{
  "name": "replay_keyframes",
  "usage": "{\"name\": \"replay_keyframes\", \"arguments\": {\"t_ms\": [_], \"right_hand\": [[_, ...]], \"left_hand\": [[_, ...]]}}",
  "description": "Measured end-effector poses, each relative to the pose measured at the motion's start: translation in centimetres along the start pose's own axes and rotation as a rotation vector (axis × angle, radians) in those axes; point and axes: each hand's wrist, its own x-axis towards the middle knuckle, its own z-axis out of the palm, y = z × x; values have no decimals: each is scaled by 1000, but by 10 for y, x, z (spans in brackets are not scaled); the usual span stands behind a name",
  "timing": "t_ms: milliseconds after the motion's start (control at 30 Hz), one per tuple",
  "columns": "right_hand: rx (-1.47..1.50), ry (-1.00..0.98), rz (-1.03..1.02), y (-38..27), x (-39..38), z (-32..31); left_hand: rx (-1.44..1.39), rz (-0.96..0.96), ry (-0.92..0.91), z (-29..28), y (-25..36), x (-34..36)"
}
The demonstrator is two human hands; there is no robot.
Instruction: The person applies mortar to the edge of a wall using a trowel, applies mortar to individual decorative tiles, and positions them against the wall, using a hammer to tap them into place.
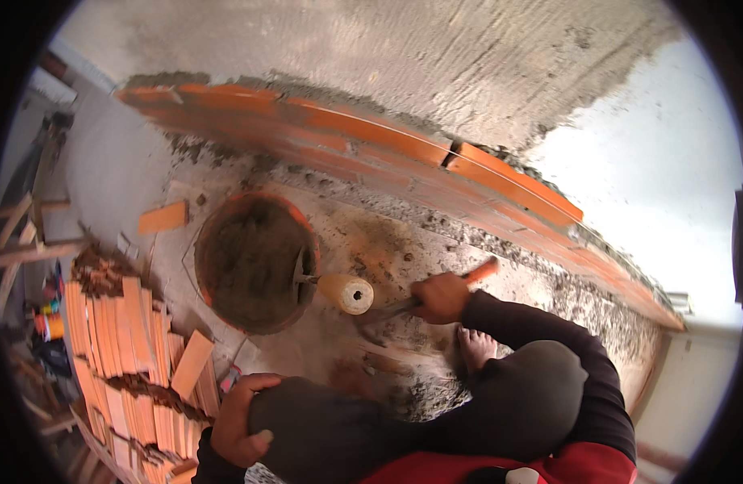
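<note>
Brick wall (396, 173): low, orange, running from far left to near right; a pale string (517, 181) follows its top course.
Stacked bricks (129, 339): thin, in leaning rows, near left.
Mortar tub (299, 211): round, orange-rimmed, left of centre, filled with grey mortar (250, 270).
Orange-handled tool (483, 271): right of the tub, in the right hand (440, 298), its grip closed round it.
Left hand (242, 419): spread over the left knee (295, 411), no tool visible in it.
Trowel (338, 290): tipped into the mortar, handle pointing right.
Loose brick (163, 218): on the floor (388, 234), left of the tub.
Step in hand: apparently working the tool low beside the wall; moving it calls for a firm hold, clear of the trowel.
Hard to make out: the tool's dark end is blurred, its kind uncertain; the trowel blade is partly hidden; the stack's near end is cut off.
</note>
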Motion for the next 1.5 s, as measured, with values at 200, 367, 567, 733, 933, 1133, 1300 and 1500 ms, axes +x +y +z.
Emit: {"name": "replay_keyframes", "arguments": {"t_ms": [200,367,567,733,933,1133,1300,1500], "right_hand": [[300,548,216,27,-141,-12],[576,904,268,-8,-210,-69],[824,1210,-179,-33,-237,-145],[244,1164,-251,-58,-264,-242],[261,1241,-293,-50,-241,-265],[275,1262,-296,-34,-221,-261],[345,1226,-235,-39,-218,-285],[344,1285,-156,-31,-198,-272]], "left_hand": [[603,654,-274,-8,36,68],[199,573,-617,49,96,118],[-272,-323,-468,165,90,193],[-470,-313,120,249,81,273],[-1037,-322,343,314,71,279],[-998,-243,479,316,73,310],[-1082,-226,521,308,83,311],[-1118,-203,524,318,80,319]]}}
